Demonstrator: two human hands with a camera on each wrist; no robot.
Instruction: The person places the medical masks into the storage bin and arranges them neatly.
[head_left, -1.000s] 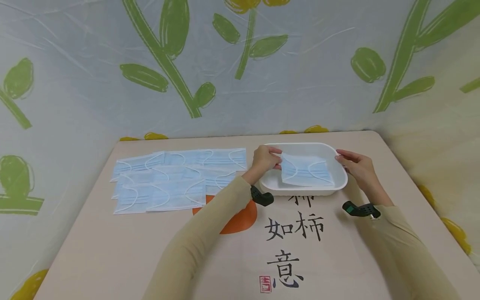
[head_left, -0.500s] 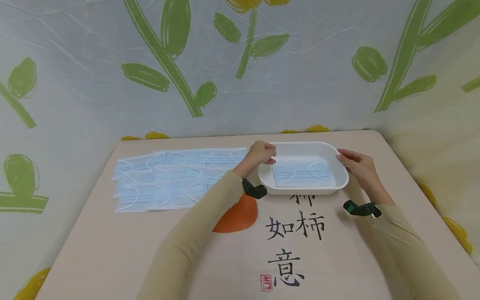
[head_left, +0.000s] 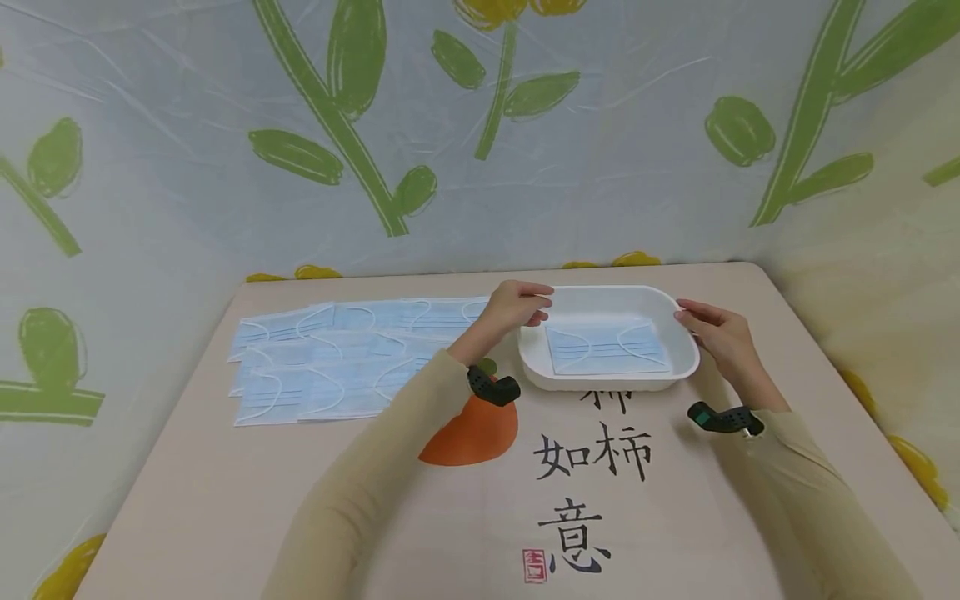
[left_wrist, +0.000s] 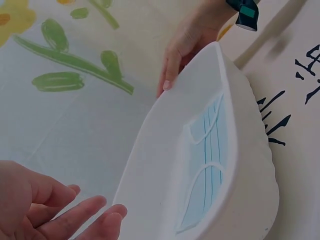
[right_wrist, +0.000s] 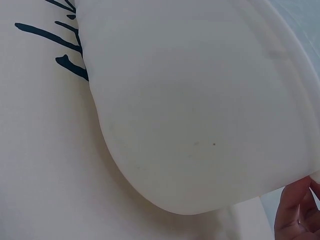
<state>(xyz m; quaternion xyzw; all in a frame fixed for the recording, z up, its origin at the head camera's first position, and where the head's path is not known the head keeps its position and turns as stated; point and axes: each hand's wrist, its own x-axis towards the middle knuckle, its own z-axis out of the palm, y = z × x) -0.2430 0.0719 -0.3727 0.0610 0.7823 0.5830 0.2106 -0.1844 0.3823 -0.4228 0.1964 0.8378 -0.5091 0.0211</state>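
The blue mask lies in the white tray. The right hand pinches the tray's right edge; the left hand, fingers loose, hangs by the left edge. Best hold the tray steady.

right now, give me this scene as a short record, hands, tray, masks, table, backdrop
left hand: by the tray's left end, holding nothing; rim contact unclear
right hand: holds the rim at the tray's right end
white tray: rounded corners, open top
blue mask: inside the tray, ear loops facing up
other masks: overlapping in rows left of the tray, partly hidden by the left arm
table: pale, with black characters and an orange print
backdrop: pale, with green leaves
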